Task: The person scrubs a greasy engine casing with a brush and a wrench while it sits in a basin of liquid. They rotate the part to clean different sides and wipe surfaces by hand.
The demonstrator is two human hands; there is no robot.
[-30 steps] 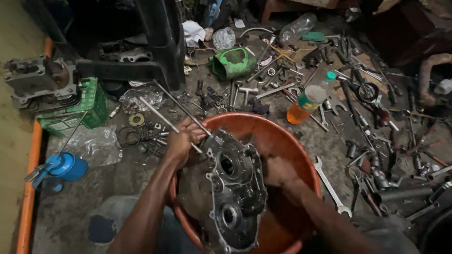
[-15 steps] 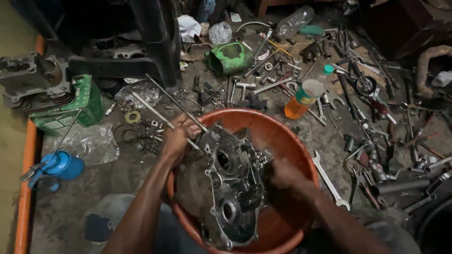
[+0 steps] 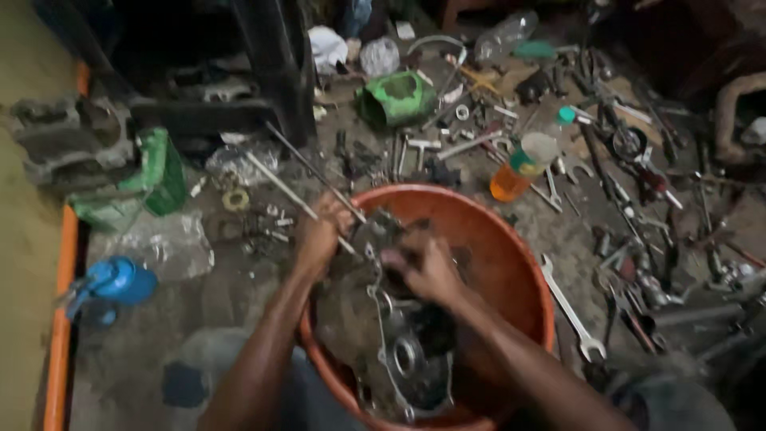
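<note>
A grey metal engine casing [image 3: 399, 351] stands on edge in a round orange plastic basin [image 3: 511, 263], so both hands steady it. The left hand [image 3: 319, 235] is clamped on its upper edge; the right hand [image 3: 423, 267] presses its top, fingers curled. Beyond, a long silver spanner [image 3: 568, 307] and an orange-filled bottle [image 3: 523, 166] lie on the gritty floor [image 3: 239, 287].

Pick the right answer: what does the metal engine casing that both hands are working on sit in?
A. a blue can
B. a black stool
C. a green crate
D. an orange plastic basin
D: the engine casing stands inside the orange basin, whose rim curves round it, with the left hand and right hand on its upper end.
</note>
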